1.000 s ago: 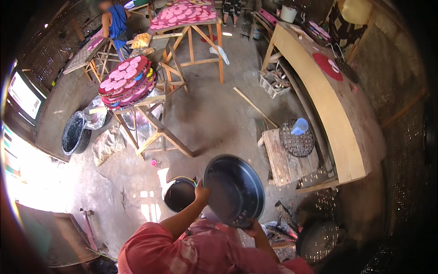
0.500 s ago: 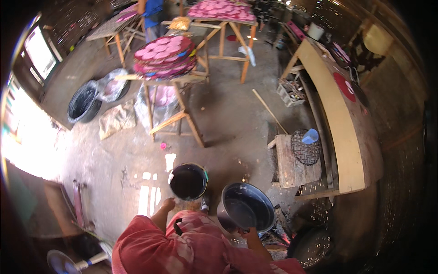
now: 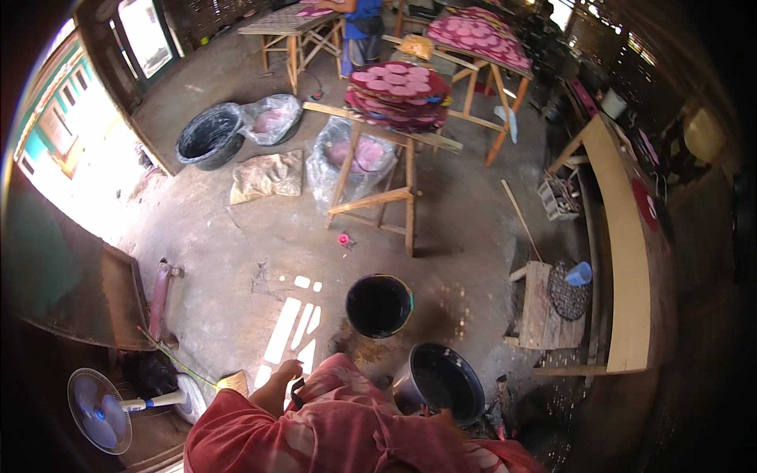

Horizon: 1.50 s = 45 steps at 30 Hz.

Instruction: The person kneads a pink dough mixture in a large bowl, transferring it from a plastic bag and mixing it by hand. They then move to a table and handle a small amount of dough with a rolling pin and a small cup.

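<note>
A dark grey plastic basin (image 3: 404, 389) is at my right side, its wide mouth facing up and a dark inside showing. My right hand (image 3: 441, 415) grips its near rim; part of that hand is dim against the basin. My left hand (image 3: 289, 370) hangs beside my red patterned clothing with fingers curled in, and nothing shows in it. Ahead of me a round black bucket (image 3: 379, 306) with a yellow-green handle stands on the floor. What lies inside the bucket is too dark to make out.
Embers (image 3: 498, 422) glow low on the right by the basin. A wooden bench (image 3: 538, 315) holds a blue cup (image 3: 579, 273). Ahead, a wooden stand (image 3: 409, 197) carries stacked trays of pink discs (image 3: 398, 83). A fan (image 3: 100, 411) stands left; a person in blue (image 3: 363, 31) works far off.
My view has turned left, so the room sits farther right in the picture and more of the fan and doorway shows. The basin is now nearer my body, still in my right hand.
</note>
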### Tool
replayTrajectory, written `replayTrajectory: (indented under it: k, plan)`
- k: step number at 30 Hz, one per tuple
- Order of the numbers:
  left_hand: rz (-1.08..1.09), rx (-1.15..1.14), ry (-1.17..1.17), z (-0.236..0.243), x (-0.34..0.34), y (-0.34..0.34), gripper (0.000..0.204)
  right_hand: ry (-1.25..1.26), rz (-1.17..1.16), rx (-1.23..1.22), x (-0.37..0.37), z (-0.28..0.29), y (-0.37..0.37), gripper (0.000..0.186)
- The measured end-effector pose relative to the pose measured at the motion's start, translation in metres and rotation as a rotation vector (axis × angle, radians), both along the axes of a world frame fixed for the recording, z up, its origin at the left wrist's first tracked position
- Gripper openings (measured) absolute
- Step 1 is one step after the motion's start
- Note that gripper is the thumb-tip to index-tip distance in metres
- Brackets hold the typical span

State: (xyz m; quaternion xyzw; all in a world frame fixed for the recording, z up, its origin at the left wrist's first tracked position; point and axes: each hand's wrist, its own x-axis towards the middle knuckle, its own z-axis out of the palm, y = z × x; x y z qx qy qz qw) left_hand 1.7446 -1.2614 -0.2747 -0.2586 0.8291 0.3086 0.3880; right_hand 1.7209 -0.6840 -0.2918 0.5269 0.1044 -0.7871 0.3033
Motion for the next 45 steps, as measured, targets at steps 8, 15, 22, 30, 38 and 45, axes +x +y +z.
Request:
replayTrajectory:
  k: [8,15,22,30,38,45]
  plan:
    - [0.052,0.068,0.411,0.012,-0.026,-0.104,0.03,1.157,1.221,1.006,-0.105,0.12,-0.179,0.026]
    - [0.206,-0.045,-0.147,0.013,0.066,-0.352,0.035,0.67,0.66,0.601,-0.185,0.115,-0.365,0.048]
    - [-0.254,-0.274,-0.245,0.009,-0.012,-0.528,0.029,-0.49,0.016,0.012,-0.323,0.018,-0.494,0.077]
    - [0.049,0.061,0.446,0.008,-0.313,-0.563,0.028,-0.424,-0.062,-0.025,-0.4,-0.041,-0.638,0.075]
    - [-0.223,0.149,0.588,0.049,-0.558,-0.722,0.028,-0.515,-0.304,-0.134,-0.402,-0.09,-0.752,0.071]
    - [-0.67,0.062,0.216,-0.052,-0.694,-0.919,0.027,-0.143,-0.447,0.574,-0.376,-0.093,-0.898,0.055]
